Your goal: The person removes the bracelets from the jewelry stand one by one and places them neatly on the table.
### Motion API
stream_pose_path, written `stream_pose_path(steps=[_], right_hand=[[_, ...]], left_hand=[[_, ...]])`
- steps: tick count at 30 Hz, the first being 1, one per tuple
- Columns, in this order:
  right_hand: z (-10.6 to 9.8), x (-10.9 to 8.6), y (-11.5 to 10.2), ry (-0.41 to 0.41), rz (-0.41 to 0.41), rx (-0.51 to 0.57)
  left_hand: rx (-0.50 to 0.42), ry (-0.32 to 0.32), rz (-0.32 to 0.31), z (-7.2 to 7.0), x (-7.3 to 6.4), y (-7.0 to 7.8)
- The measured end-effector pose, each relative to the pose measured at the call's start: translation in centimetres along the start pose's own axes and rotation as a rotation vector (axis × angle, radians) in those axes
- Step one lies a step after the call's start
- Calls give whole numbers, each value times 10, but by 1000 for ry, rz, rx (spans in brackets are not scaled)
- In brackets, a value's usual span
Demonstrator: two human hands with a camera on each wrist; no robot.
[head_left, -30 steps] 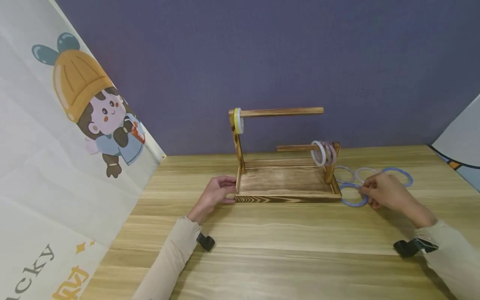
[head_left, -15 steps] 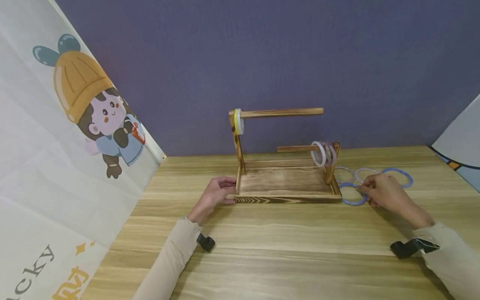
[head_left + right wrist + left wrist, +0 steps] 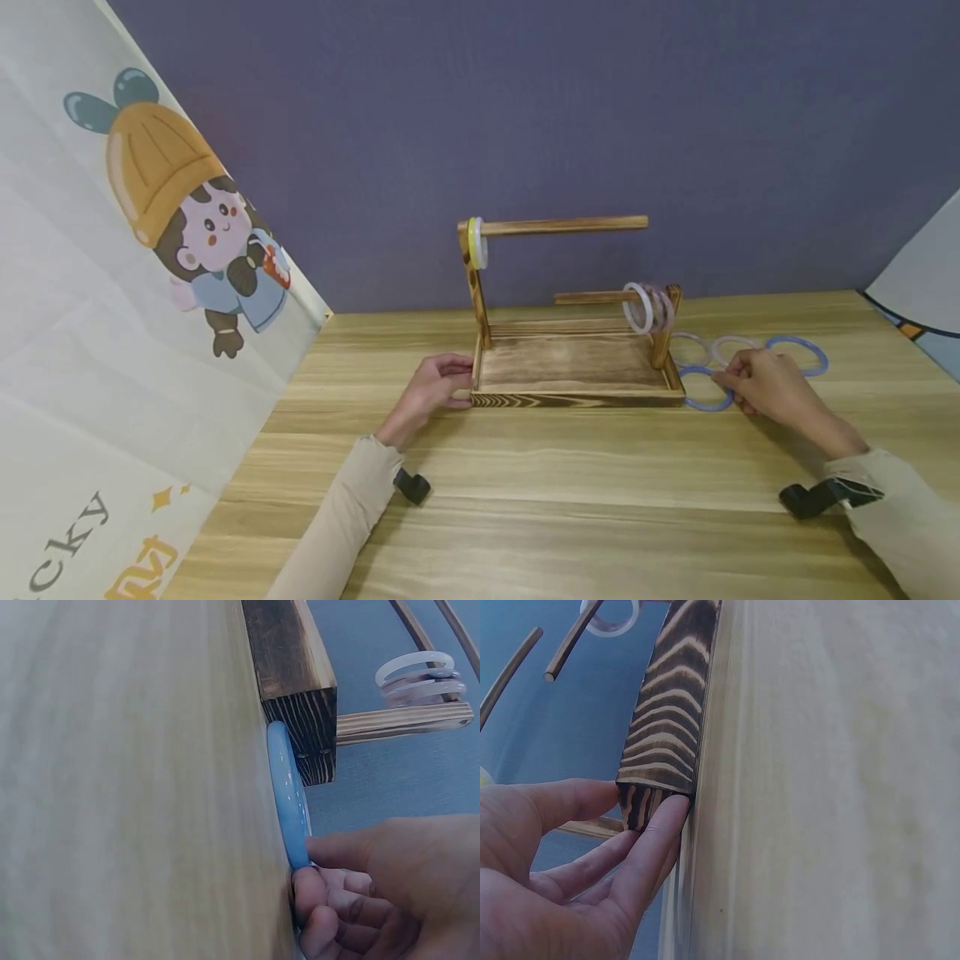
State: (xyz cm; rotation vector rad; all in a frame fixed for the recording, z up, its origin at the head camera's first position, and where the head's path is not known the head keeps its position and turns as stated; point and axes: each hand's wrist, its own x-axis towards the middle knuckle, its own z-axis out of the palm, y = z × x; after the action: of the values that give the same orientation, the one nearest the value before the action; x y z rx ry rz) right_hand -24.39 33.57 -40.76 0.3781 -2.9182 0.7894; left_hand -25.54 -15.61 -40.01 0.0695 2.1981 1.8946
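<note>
A brown wooden bangle stand with a tray base and two side rods sits on the table. My left hand touches the tray's left end; in the left wrist view its thumb and fingertips rest at the end's front corner. Beside the stand's right end, my right hand pinches the near rim of a blue bangle between thumb and finger. In the right wrist view that blue bangle lies low on the table against the stand's end. Yellow and white bangles hang on the upper rod; several pale and purplish bangles hang on the lower.
Two pale bangles, one translucent and one pinkish, and another blue bangle lie behind my right hand. The wood-grain table stretches in front of the stand. A dark blue panel rises behind it.
My right hand has shifted very slightly to the left, still pinching the blue bangle. The left hand and stand look almost unmoved.
</note>
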Motion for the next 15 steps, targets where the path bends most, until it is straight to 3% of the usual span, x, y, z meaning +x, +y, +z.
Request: stream_pose_path(steps=[10, 15], right_hand=[[-1, 0, -1, -6, 8, -8], [-6, 0, -6, -43, 35, 48]], left_hand=[[-2, 12, 0, 2, 0, -1], [-2, 18, 5, 1, 0, -1]])
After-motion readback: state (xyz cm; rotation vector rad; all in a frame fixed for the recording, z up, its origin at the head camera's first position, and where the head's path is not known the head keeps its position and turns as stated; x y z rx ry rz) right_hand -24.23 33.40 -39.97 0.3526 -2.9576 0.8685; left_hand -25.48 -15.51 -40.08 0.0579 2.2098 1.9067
